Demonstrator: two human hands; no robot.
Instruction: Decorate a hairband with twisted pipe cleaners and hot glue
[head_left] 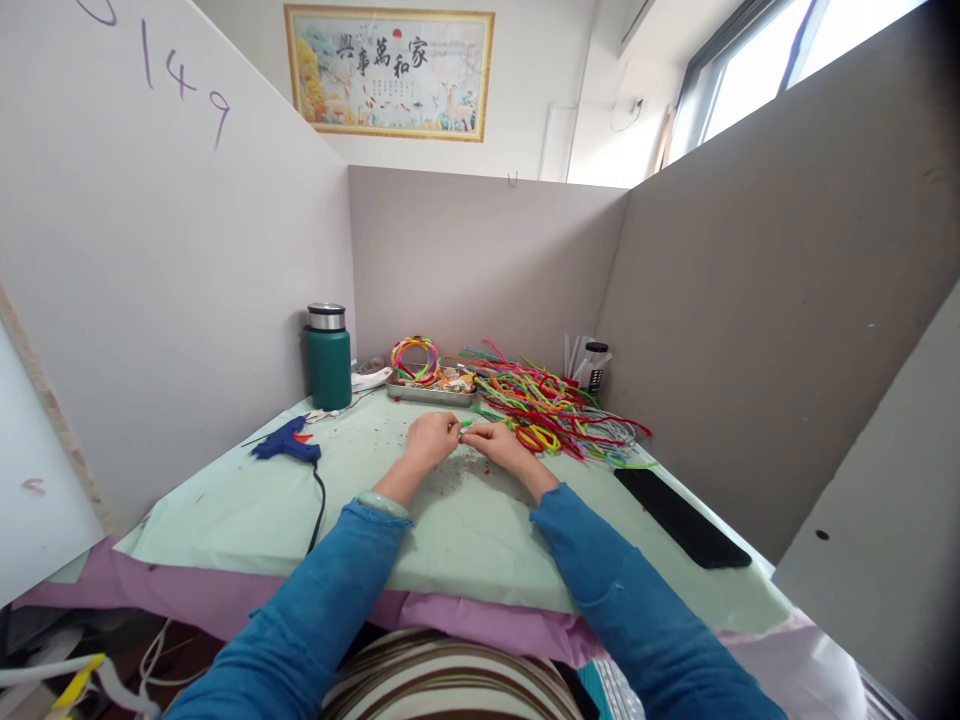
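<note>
My left hand [431, 438] and my right hand [496, 443] meet at the middle of the pale green table cover [225, 510]. Both are closed in a pinch on a short green pipe cleaner piece [466, 427] held between them. A jade-coloured bangle sits on my left wrist. Just to the right of my right hand lies a heap of coloured pipe cleaners [551, 405], red, green, yellow and pink. Small scraps are scattered on the cover under my hands.
A blue glue gun [289, 442] with a black cord lies at the left. A green flask [328, 357] stands at the back left, beside a metal tray [431, 390] with coloured rings. A black phone [681, 517] lies at the right. Grey partition walls enclose the table.
</note>
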